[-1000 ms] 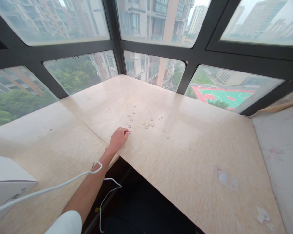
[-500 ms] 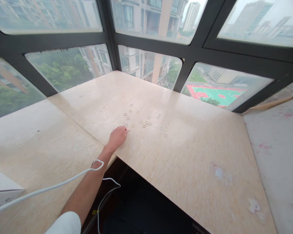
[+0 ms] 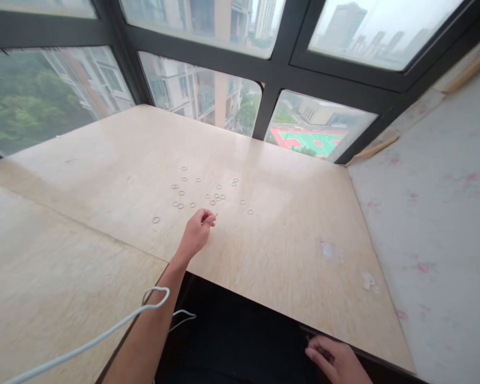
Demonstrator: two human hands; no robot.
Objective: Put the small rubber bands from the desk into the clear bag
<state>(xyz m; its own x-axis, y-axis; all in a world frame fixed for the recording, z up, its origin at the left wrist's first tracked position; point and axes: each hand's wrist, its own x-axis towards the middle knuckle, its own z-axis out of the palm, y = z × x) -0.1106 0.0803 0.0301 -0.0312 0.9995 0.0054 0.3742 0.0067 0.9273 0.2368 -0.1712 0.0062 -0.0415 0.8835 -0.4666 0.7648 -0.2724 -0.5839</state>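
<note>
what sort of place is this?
Probably a home, perhaps an enclosed balcony or bay window upstairs: dark window frames meet at a corner, a sports court lies far below outside, and a flower-patterned wall borders the pale counter.

this looks like a room in an upper-floor home, judging by the floral wallpaper (image 3: 424,234), the dark window frames (image 3: 282,69) around a marbled bench (image 3: 272,256), and the apartment block (image 3: 200,90) and low-lying basketball court (image 3: 318,143) outside.
</note>
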